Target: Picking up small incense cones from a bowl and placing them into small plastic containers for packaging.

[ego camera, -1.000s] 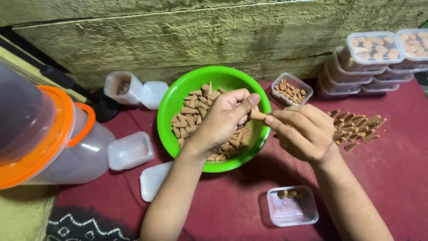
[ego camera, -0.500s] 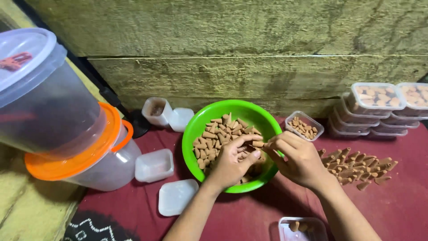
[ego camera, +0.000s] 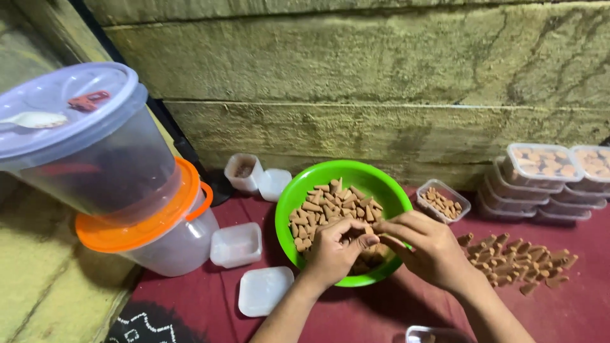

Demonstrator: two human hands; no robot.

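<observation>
A bright green bowl (ego camera: 298,198) holds a heap of small brown cones (ego camera: 327,204). My left hand (ego camera: 333,251) rests over the bowl's near side with its fingers curled on cones. My right hand (ego camera: 429,248) meets it from the right, fingertips pinched at the same spot over the bowl. Both hands hide the cones beneath them. Several more cones (ego camera: 518,260) lie loose on the dark red cloth to the right of my right hand.
Two stacked clear tubs (ego camera: 108,184), one with an orange lid, stand at the left. Small clear boxes (ego camera: 236,244) and a loose lid (ego camera: 264,290) lie nearby. A filled open box (ego camera: 443,200) and stacked lidded boxes (ego camera: 546,181) sit at the right, against a rough wall (ego camera: 356,82).
The view has tilted up and leftward, so the bowl sits lower and the tubs fill more of the left. My hands stay together over the bowl's near side.
</observation>
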